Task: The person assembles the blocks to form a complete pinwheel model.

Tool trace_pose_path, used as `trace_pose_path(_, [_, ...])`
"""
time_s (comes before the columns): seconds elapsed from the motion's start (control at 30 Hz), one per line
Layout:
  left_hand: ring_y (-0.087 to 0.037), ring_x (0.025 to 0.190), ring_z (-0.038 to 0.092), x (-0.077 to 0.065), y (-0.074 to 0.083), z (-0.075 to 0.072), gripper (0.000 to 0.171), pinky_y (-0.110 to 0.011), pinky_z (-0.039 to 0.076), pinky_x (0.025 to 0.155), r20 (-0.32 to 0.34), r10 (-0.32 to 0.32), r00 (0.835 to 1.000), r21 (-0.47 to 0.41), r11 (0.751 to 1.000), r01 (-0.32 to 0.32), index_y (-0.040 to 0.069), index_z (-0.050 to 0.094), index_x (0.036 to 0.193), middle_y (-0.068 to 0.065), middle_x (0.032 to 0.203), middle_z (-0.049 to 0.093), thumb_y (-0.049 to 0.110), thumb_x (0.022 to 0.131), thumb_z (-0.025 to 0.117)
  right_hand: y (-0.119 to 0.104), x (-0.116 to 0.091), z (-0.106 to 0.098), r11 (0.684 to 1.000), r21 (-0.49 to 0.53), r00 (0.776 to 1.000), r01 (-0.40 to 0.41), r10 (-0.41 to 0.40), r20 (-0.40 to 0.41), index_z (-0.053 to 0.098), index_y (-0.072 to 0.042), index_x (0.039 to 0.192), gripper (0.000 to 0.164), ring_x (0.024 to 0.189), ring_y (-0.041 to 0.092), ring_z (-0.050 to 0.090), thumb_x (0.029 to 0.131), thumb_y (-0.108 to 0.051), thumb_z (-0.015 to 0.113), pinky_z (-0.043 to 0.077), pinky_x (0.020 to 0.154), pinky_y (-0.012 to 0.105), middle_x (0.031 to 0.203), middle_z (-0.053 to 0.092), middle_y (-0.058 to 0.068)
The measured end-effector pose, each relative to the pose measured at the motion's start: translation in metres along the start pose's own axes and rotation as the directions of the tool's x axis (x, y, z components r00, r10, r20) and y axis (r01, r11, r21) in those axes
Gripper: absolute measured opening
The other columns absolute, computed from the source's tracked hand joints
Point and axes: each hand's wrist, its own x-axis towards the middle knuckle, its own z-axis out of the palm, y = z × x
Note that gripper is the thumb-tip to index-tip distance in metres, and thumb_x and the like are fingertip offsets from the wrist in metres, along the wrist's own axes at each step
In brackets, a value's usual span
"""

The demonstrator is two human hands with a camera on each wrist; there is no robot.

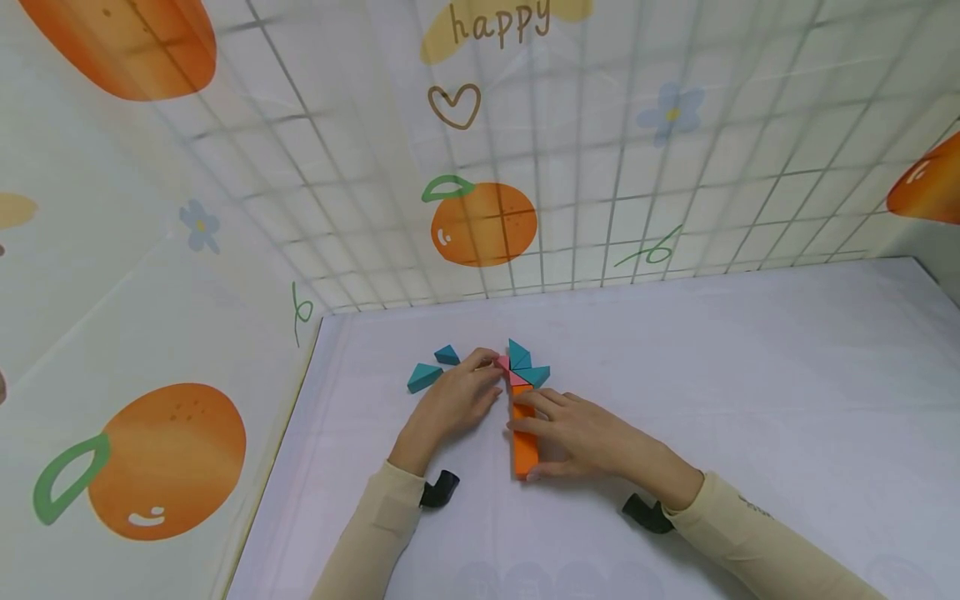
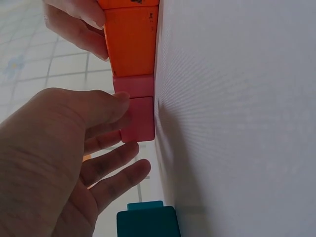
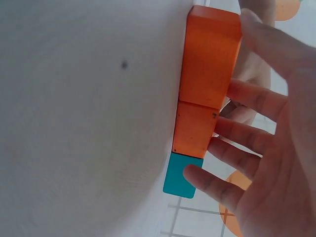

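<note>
My left hand [image 1: 453,396] pinches a small pink triangular block [image 1: 503,362] between thumb and fingers, at the left of a flat block figure. A second pink block [image 1: 518,379] sits against it, above a column of orange blocks [image 1: 527,457]. Teal triangular blocks [image 1: 519,357] fan out to the upper right of the pink ones. My right hand [image 1: 585,433] lies across the orange column, its fingers stretched over the blocks and its thumb at the near end. In the right wrist view those fingers touch the side of the orange blocks [image 3: 210,64].
Two loose teal blocks, a larger triangle [image 1: 424,377] and a smaller one [image 1: 447,355], lie left of the left hand. A white cloth [image 1: 720,358] covers the table. Patterned curtains [image 1: 585,150] over a wire grid stand behind and at the left.
</note>
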Motion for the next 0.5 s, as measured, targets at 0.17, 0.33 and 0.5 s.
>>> trace_pose_path(0.17, [-0.019,0.118,0.06,0.0003,-0.0004,0.0001,0.03,-0.033,0.052,0.099,-0.005,0.012,1.0,0.0,1.0,-0.012,0.012,0.068,0.122,-0.003,0.135,0.054,0.023,0.095,0.063,0.0003,-0.0002,0.0004,1.0,-0.001,1.0,-0.003,0.003,0.003,0.062,-0.022,0.131,0.061,0.126,0.026,0.049,0.084,-0.061,0.065,0.051,0.098,0.043,0.143,0.047,0.009])
trace_pose_path(0.33, [-0.02,0.119,0.06,0.0005,-0.0004,0.0007,0.03,-0.034,0.052,0.1,-0.005,0.011,1.0,-0.007,1.0,-0.011,0.011,0.068,0.122,-0.004,0.135,0.054,0.023,0.096,0.063,-0.0001,-0.0004,0.0001,1.0,-0.002,1.0,-0.005,0.005,0.005,0.062,-0.022,0.131,0.061,0.126,0.025,0.049,0.084,-0.062,0.065,0.051,0.099,0.043,0.142,0.047,0.007])
trace_pose_path(0.5, [-0.021,0.119,0.06,0.0006,0.0003,-0.0004,0.03,-0.034,0.052,0.1,0.005,0.002,1.0,-0.003,1.0,-0.002,0.011,0.068,0.122,-0.005,0.135,0.053,0.024,0.096,0.064,-0.0003,-0.0003,-0.0005,1.0,-0.001,1.0,-0.003,0.003,0.005,0.061,-0.022,0.131,0.061,0.126,0.025,0.049,0.085,-0.062,0.064,0.05,0.099,0.043,0.143,0.047,0.007])
